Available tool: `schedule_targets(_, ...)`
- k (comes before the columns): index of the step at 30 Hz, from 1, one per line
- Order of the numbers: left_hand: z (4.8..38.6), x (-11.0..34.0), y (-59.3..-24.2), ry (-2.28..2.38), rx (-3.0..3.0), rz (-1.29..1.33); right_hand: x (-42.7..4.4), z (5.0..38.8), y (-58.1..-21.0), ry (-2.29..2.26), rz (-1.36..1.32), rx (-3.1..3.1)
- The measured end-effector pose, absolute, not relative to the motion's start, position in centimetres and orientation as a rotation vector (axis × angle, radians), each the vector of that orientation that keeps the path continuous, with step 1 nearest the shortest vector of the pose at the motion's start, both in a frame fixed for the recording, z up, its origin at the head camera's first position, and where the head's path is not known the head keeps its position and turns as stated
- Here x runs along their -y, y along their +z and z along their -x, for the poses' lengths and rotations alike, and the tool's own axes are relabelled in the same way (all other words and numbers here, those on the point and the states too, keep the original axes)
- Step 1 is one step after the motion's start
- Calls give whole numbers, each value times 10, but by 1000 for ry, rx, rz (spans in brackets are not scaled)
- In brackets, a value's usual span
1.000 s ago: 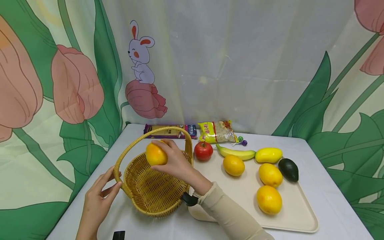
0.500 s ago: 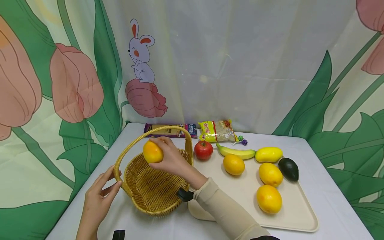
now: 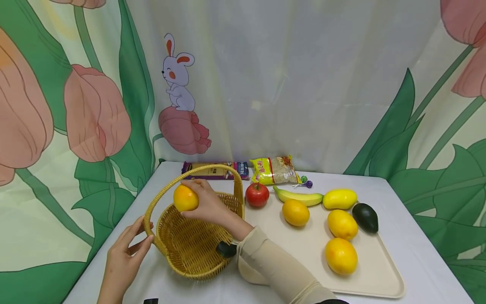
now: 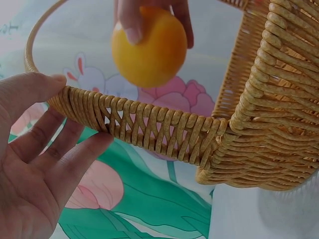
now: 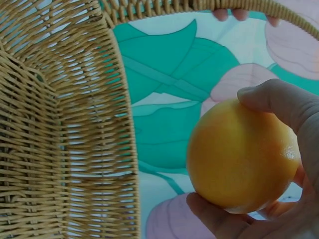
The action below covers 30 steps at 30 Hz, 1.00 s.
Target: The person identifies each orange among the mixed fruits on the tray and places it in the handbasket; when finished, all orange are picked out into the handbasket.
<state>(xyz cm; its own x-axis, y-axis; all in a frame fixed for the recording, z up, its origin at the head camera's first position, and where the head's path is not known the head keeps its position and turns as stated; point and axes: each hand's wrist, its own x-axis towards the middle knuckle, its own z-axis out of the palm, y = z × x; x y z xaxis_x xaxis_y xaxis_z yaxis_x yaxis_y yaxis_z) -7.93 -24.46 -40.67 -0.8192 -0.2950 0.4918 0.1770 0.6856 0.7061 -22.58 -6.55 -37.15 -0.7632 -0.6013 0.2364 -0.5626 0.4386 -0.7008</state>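
A wicker basket [image 3: 195, 242] with a tall arched handle [image 3: 172, 180] stands at the left of the table. My left hand [image 3: 123, 259] holds the left side of that handle, thumb on one face and fingers on the other, as the left wrist view shows. Above the basket's far left rim, inside the handle's arch in the head view, my right hand [image 3: 208, 206] grips a round yellow-orange fruit [image 5: 239, 157]. Its thumb and fingers curl round the fruit, apart from the wicker. Woven floor and walls show inside the basket; the right forearm covers part of the rim.
Right of the basket a cream tray [image 3: 288, 257] bears several yellow-orange fruits [image 3: 341, 256], a banana [image 3: 298, 196], a red apple [image 3: 257, 195], a yellow oblong fruit [image 3: 339, 198] and a dark green avocado [image 3: 365, 218]. Behind lie a purple packet [image 3: 216, 170], a yellow bag [image 3: 275, 169] and lollipops [image 3: 305, 181].
My right hand has moved left with the fruit, from over the basket's middle toward its far left rim. The left hand keeps its hold on the handle. The head view has tilted slightly.
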Motion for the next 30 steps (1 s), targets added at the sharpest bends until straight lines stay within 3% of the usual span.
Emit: schedule_targets(30,80,244,-409,-1066,2279,-68,78,246,-410,-1262,997,-2548)
